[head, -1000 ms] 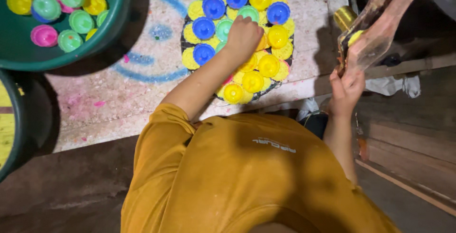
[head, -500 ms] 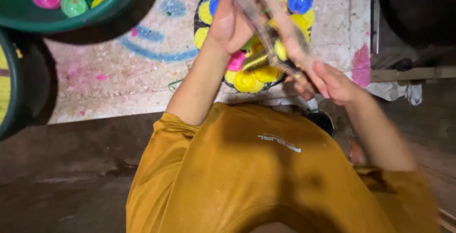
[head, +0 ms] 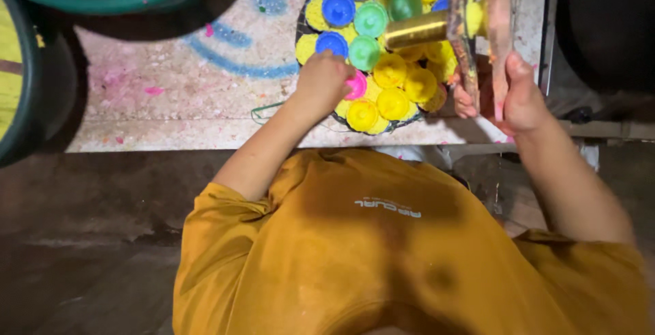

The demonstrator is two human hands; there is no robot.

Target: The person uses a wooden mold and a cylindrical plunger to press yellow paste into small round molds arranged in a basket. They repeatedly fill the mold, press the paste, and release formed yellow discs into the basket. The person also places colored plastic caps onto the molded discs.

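Paint-stained work surface carries a round tray packed with yellow, blue and green cups at 12 o'clock from the person. A green basin of loose cups sits at 10 o'clock.

Right hand, at 2 o'clock, is clamped on a clear plastic bag with a gold cylinder just beside it. Left hand is closed on a pink cup at the tray's near edge.

Risks, as judged: the bag hangs over the cups, and a swing could topple them; the pink cup, pressed in, could displace its neighbours.
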